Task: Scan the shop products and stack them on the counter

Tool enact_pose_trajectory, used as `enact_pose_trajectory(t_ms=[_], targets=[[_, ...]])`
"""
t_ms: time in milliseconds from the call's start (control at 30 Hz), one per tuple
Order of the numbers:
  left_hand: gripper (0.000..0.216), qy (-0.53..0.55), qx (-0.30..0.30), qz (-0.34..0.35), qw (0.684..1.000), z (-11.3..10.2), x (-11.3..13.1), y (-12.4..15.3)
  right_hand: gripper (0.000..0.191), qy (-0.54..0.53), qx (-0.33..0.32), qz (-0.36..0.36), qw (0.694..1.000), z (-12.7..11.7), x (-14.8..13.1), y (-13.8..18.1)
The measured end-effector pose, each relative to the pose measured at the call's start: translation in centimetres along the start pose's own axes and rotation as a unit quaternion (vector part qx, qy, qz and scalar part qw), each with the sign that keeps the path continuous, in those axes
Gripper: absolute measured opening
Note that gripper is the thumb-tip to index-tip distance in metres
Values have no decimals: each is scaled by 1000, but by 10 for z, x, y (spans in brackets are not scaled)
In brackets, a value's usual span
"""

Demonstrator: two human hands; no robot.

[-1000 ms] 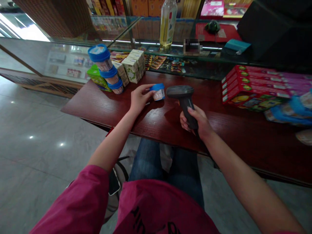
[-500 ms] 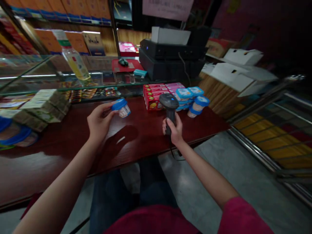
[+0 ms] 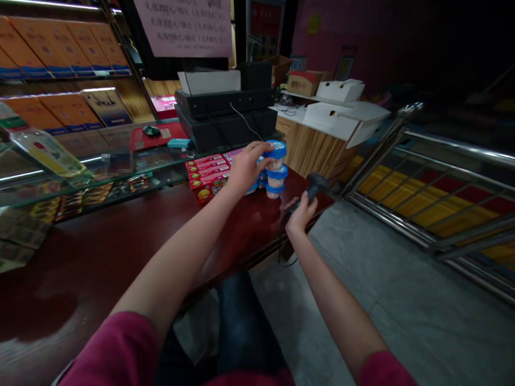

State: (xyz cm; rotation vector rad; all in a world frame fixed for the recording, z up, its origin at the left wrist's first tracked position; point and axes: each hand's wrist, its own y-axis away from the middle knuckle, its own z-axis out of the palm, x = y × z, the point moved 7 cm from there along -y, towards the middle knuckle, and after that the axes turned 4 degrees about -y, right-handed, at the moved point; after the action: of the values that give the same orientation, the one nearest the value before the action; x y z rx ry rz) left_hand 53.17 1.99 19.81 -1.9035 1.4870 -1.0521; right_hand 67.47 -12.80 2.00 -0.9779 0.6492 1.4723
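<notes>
My left hand grips a small blue-lidded tub by its lid and side. That tub is at the top of a stack, directly above two like tubs; whether its weight rests on them I cannot tell. My right hand is wrapped round the handle of a dark barcode scanner, its head tilted out past the counter's right end. Red boxes lie left of the stack, and my left hand partly hides them and other blue packs behind it.
A dark red wooden counter runs below my arms. Behind it are a glass case with a tilted-looking bottle, a black cash drawer and a red mat. A metal railing stands at the right.
My left hand has carried the tub rightward from the open counter onto or just above the stack. The scanner has swung right and away in my right hand. My view has turned right.
</notes>
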Motion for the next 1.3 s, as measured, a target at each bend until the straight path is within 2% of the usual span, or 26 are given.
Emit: enact_pose_trajectory(t_ms=[100, 233, 333, 533, 733, 833, 900, 967, 1033, 1133, 1200, 1233, 1300], targets=[[27, -9, -5, -6, 1000, 26, 3, -2, 55, 9, 9, 8, 1000, -2, 7, 0], [28, -32, -24, -4, 999, 43, 7, 3, 55, 8, -19, 12, 1000, 2, 9, 5], [33, -57, -49, -17, 997, 47, 9, 8, 56, 7, -20, 8, 1000, 1, 11, 5], [72, -128, -99, -28, 986, 54, 13, 21, 58, 40, -69, -16, 997, 4, 16, 0], [82, -113, -101, -40, 988, 62, 17, 23, 61, 63, -95, -6, 993, 5, 12, -1], [82, -122, -97, -36, 987, 49, 21, 27, 58, 63, -82, -30, 994, 3, -4, 3], [78, -139, -81, -38, 986, 27, 18, 40, 54, 49, -79, -51, 994, 3, -19, 14], [71, -171, -64, -51, 982, -6, 6, 66, 53, 29, -108, -57, 992, 10, -33, 36], [63, -214, -57, -73, 972, -48, -11, 108, 53, -3, -145, -46, 988, 20, -45, 65], [52, -289, -67, -125, 947, -124, -39, 189, 48, -46, -237, -14, 970, 48, -53, 116], [51, -343, -51, -181, 921, -184, -53, 248, 41, -45, -363, 43, 930, 82, -46, 155], [51, -370, -28, -208, 905, -215, -57, 276, 37, -35, -427, 81, 900, 101, -39, 177], [51, -421, 42, -257, 869, -277, -60, 328, 36, -16, -558, 158, 814, 138, -21, 228]])
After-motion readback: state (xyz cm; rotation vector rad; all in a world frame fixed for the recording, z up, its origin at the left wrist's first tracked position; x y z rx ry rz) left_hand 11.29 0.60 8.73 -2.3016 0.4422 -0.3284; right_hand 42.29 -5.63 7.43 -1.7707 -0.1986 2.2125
